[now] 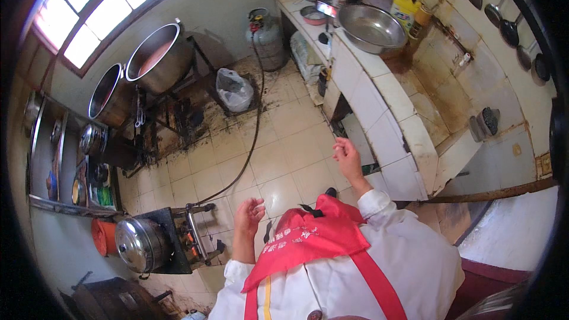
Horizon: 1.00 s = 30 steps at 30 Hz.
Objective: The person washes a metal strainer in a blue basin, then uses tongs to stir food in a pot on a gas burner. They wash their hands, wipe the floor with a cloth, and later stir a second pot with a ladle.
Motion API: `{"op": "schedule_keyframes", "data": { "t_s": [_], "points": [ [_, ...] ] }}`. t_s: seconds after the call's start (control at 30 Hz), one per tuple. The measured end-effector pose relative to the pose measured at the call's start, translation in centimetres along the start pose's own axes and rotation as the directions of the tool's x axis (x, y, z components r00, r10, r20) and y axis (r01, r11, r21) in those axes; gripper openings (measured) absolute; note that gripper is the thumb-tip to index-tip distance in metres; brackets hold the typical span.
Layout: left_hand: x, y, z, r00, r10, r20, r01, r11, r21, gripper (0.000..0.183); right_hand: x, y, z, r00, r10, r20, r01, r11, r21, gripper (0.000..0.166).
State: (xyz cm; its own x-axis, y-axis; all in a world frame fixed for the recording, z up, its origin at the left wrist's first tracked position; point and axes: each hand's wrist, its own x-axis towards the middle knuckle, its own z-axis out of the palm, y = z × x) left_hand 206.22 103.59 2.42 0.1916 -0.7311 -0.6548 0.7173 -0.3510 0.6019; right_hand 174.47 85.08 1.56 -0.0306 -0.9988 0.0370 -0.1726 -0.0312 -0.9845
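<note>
Both of my hands hang in the air before my red apron (pixel 306 249), holding nothing. My left hand (pixel 250 218) has its fingers loosely bent. It is nearest the gas burner stand (pixel 198 233), without touching it. On that stand sits a lidded metal pot (pixel 138 244). My right hand (pixel 347 155), its fingers half curled and slightly apart, is raised beside the tiled counter (pixel 371 113). A large steel basin (pixel 372 29) rests on the counter's far part, next to a phone (pixel 326 9) with a lit screen.
A black hose (pixel 249 155) crosses the tiled floor from the gas cylinder (pixel 266 42). Two big pots (pixel 155 58) stand below the window. A plastic bag (pixel 234 90) lies near them. Shelves (pixel 73 160) line the left wall; ladles (pixel 493 13) hang at the right.
</note>
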Motion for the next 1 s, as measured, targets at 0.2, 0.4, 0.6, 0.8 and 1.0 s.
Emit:
{"op": "schedule_keyframes", "data": {
  "t_s": [0.2, 0.4, 0.6, 0.8, 1.0],
  "points": [
    [5.6, -2.5, 17.9, 0.968, -0.143, 0.208, 0.092, 0.967, 0.239, 0.017, 8.2, 0.0, -16.3, 0.943, -0.091, -0.321, 0.136, 0.983, 0.121, 0.024],
    [7.7, -4.7, 32.3, 0.842, -0.387, 0.376, 0.14, 0.829, 0.541, 0.024, 16.5, -4.2, -34.8, 0.7, -0.204, -0.684, 0.285, 0.959, 0.005, 0.038],
    [14.3, -2.5, 47.0, 0.625, -0.404, 0.668, -0.255, 0.703, 0.664, 0.033, 25.2, -5.7, -46.7, 0.567, -0.249, -0.785, 0.308, 0.948, -0.079, 0.045],
    [27.7, 1.4, 67.6, 0.372, -0.082, 0.925, -0.844, 0.385, 0.373, 0.034, 30.7, -6.2, -48.9, 0.519, -0.383, -0.764, 0.114, 0.917, -0.382, 0.048],
    [47.1, 2.6, 75.9, 0.64, 0.333, 0.692, -0.631, -0.285, 0.721, 0.031, 33.8, -5.7, -44.9, 0.381, -0.303, -0.873, -0.022, 0.941, -0.337, 0.048]
  ]
}}
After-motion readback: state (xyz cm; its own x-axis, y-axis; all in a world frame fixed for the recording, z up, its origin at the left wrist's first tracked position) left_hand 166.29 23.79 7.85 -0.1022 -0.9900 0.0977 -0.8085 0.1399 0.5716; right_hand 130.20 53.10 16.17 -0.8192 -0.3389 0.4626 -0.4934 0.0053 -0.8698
